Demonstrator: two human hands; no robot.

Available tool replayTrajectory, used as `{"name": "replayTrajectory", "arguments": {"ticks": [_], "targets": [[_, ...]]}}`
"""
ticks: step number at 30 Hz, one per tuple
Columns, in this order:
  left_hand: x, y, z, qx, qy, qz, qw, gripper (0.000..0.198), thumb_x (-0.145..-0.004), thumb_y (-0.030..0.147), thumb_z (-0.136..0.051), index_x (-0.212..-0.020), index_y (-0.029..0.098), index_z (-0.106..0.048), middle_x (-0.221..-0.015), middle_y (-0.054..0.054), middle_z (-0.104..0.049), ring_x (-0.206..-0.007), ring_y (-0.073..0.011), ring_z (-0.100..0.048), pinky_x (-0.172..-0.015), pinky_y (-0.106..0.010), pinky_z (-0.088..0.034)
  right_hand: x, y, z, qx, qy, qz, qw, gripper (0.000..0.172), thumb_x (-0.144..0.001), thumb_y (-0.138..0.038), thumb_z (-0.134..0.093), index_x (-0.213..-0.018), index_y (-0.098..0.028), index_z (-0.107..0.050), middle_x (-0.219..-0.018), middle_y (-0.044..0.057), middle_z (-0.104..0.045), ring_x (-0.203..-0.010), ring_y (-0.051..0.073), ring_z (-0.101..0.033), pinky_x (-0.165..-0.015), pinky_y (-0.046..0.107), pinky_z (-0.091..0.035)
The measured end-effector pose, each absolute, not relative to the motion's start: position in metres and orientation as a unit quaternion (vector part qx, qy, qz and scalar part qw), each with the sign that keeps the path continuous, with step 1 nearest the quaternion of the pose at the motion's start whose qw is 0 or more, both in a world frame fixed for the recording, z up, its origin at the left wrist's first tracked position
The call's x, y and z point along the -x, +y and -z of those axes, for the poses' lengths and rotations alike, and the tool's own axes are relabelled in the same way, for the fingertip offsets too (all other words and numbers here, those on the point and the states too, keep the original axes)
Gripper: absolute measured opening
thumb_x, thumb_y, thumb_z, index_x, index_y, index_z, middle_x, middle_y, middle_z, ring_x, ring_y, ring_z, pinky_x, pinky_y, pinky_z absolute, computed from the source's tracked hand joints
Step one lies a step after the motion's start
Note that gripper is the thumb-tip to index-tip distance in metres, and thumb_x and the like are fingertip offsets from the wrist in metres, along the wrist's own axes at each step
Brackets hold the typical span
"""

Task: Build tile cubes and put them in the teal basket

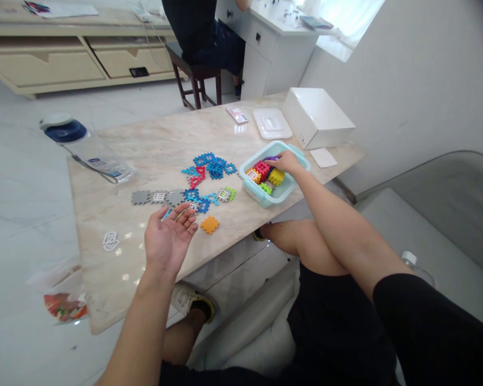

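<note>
My left hand (169,236) hovers palm up over the table's near side, fingers loosely curled and apart, holding nothing. Close beyond it lie grey interlocking plastic tiles (140,197) and blue ones (191,194). An orange tile (210,224) is just to its right. My right hand (287,161) reaches into a light-teal plastic tub (272,200), its fingers closed among the pieces; what they grip is hidden. Around those fingers sit red pieces (261,169), yellow pieces (276,177) and purple pieces (271,158). Blue tiles (215,170) and red tiles (198,178) lie left of the tub.
A clear bottle (100,155) stands at the table's left. Toward the back right are a white box (317,115), a translucent lid (272,123) and a small card pack (237,114). White window-shaped pieces (110,240) lie front left. Another person (201,37) sits beyond the table.
</note>
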State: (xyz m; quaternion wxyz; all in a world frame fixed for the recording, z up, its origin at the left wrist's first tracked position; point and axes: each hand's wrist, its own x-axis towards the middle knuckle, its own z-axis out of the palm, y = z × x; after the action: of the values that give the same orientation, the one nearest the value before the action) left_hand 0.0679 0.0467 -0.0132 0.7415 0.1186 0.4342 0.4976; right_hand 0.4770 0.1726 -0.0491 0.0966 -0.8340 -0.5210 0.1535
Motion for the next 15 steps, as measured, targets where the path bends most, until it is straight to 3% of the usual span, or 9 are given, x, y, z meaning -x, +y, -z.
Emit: {"name": "replayTrajectory", "arguments": {"ticks": [8,15], "targets": [[-0.070,0.049,0.012,-0.112,0.462,-0.487,0.732,0.025,-0.095,0.032,-0.055,-0.099,0.014,-0.073,-0.083,-0.007,-0.071,-0.067,-0.0149,-0.065,-0.059,-0.024,-0.056,-0.469,0.171,0.042,0.833,-0.522,-0.165,0.083,0.059,-0.101,-0.074,-0.063,-0.091,-0.017,-0.075,-0.096,0.018,-0.080,-0.089,0.030,-0.073,-0.079,0.034,-0.054],[-0.070,0.051,0.015,-0.122,0.476,-0.478,0.728,0.021,-0.092,0.030,-0.059,-0.097,0.015,-0.073,-0.082,-0.006,-0.071,-0.065,-0.0144,-0.064,-0.058,-0.023,-0.055,-0.470,0.172,0.030,0.836,-0.503,-0.207,0.079,0.052,-0.112,-0.055,-0.053,-0.101,-0.010,-0.078,-0.094,0.023,-0.081,-0.105,0.036,-0.078,-0.096,0.037,-0.055]]}}
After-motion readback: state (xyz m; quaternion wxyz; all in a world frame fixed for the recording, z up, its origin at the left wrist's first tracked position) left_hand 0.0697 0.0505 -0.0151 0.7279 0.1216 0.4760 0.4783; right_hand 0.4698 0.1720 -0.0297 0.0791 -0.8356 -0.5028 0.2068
